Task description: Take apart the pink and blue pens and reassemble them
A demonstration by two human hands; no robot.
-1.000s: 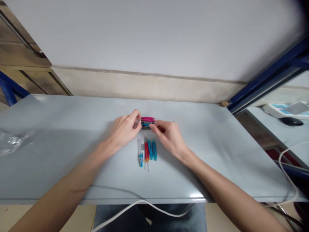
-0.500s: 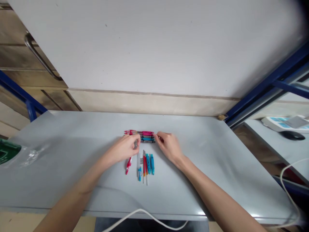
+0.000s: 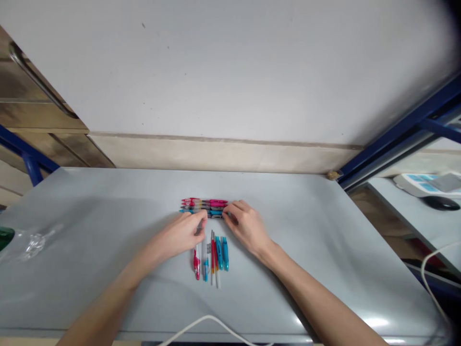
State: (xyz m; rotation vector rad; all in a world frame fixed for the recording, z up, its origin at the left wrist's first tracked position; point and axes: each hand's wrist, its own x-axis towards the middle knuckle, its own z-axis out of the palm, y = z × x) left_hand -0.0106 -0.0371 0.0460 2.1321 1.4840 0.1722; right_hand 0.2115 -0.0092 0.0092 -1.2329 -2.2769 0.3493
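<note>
A stack of assembled pens in pink, black and blue lies side by side across the table. My left hand is closed in a pinch at the near side of this row, over the left part of the nearest dark pen. My right hand curls its thumb and forefinger against the right ends of the pens. Closer to me lie a clear-and-red pen barrel, a clear-and-blue barrel, two red refills and two blue barrel pieces. A small spring-like piece sits among them.
The grey table backs onto a white wall. A plastic bag with something green lies left. Blue metal posts stand right, beyond them a mouse and a white device. A white cable crosses the front edge.
Both hands have shifted slightly toward me, showing more of the pen row. The clear-and-red barrel has turned from slanted to nearly parallel with the other parts. The camera view has moved a little.
</note>
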